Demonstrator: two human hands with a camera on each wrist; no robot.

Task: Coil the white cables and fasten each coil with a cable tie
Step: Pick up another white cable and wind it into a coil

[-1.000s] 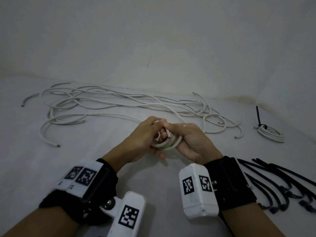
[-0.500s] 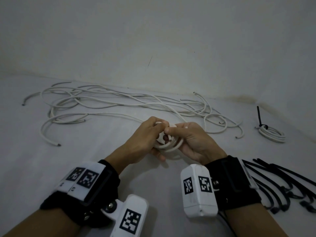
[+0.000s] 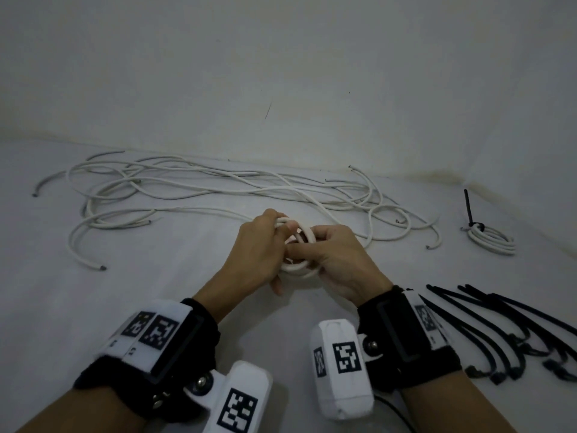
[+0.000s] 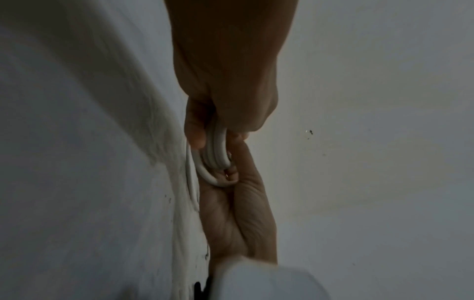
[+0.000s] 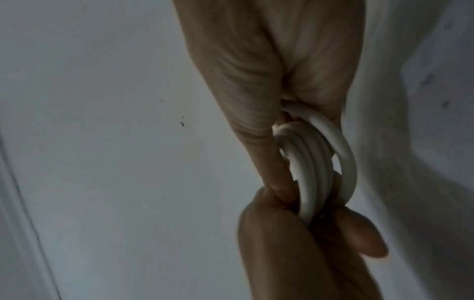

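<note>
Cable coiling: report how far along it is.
Done: one tied coil lies at far right. In hand: the left hand and right hand grip a second coil, no tie on it yet. Left: the loose cables; the spare ties wait at right.

Two hands meeting at one small white coil (image 3: pixel 298 264), left hand (image 3: pixel 259 248), right hand (image 3: pixel 340 260). One finished coil (image 3: pixel 490 242) lying well right of held coil, one black tie (image 3: pixel 470 210) sticking up from it. Loose white cables (image 3: pixel 199 189) sprawling behind held coil: several, tangled, exact count unclear. Black cable ties (image 3: pixel 512 329) lying right of right hand: roughly six, overlapping.
</note>
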